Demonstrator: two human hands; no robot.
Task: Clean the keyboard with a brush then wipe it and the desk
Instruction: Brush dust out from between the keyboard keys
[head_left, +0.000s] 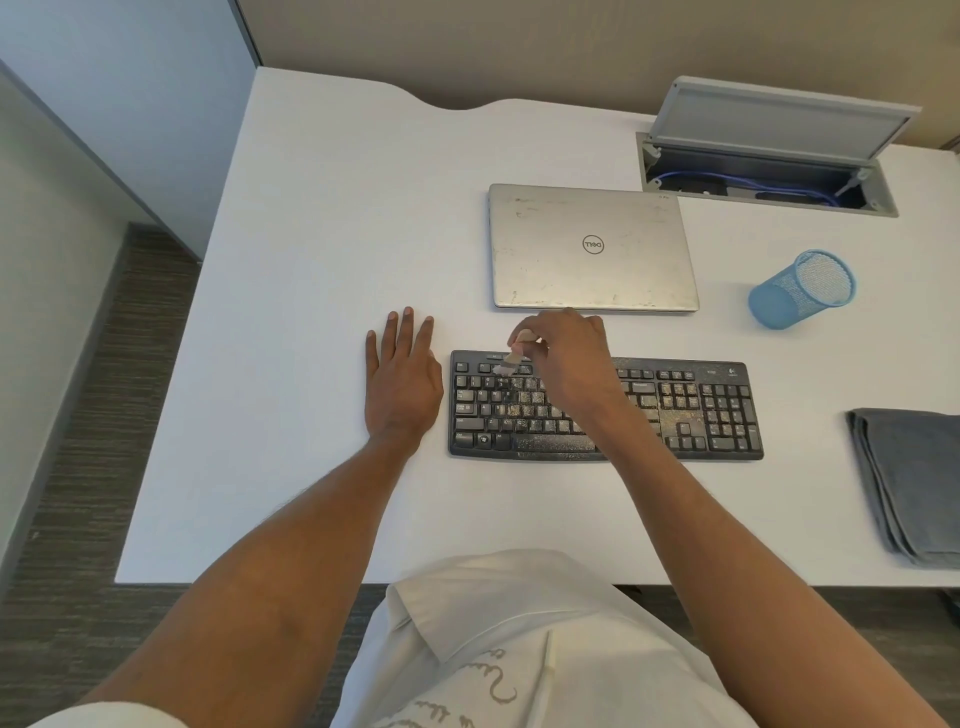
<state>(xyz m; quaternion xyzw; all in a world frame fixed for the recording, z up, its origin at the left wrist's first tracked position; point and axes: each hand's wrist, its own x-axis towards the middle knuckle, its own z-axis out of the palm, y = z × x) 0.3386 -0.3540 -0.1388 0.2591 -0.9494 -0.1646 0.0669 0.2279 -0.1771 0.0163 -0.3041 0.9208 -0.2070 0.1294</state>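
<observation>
Keyboard is the landmark: black, lying flat on the white desk, roughly centre, still heavily speckled with pale crumbs or dust over the letter block, spacebar and the cluster beside the numpad. Right hand hangs over the keyboard's upper-left part, fingers pinched around a small brush; wooden handle sticks out of the grip, bristles touching the function-key row near the top edge. Left hand lies flat on the desk just left of the keyboard, fingers spread and loose, holding nothing, edge of palm near or maybe touching the keyboard's left end, can't tell which. Closed silver laptop sits just behind the keyboard; blue mesh cup lies tipped on its side behind and right of it; folded grey cloth to the right, untouched. Step in hand looks like brushing, early on, most debris still there. To do it well: short strokes along each key row in one direction, working top row downward so crumbs don't fall back on cleaned keys; angle bristles into the gaps; left hand should brace the keyboard so it doesn't slide; push debris off one edge into a single pile, away from the laptop, for the cloth wipe later.
</observation>
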